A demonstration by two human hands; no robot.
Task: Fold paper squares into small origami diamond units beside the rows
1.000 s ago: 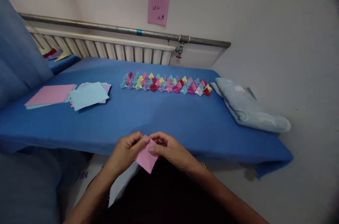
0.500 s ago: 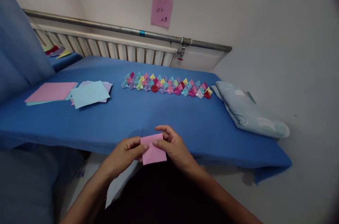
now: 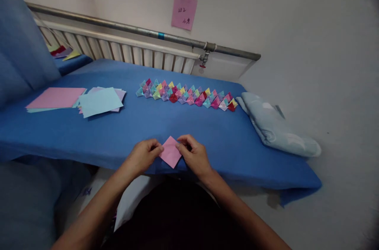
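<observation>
Mid-fold on a small pink paper square, turned like a diamond.
Pinched at its side corners by left hand and right hand, fingers closed, low over the blue counter's near edge; probably needed pressing flat and creasing next.

Two bare forearms enter from the bottom edge, one from the lower left and one from the lower right, and no sleeve, cuff, watch, bracelet or ring shows on either. The left hand has short fingers with plain, unpainted nails as far as can be made out (the nails are small and a little blurred). The right hand is likewise bare, its knuckles and thumb in view. Between the forearms lies a dark garment, nearly black, with a pale grey-white fabric panel beside it on the left.
</observation>
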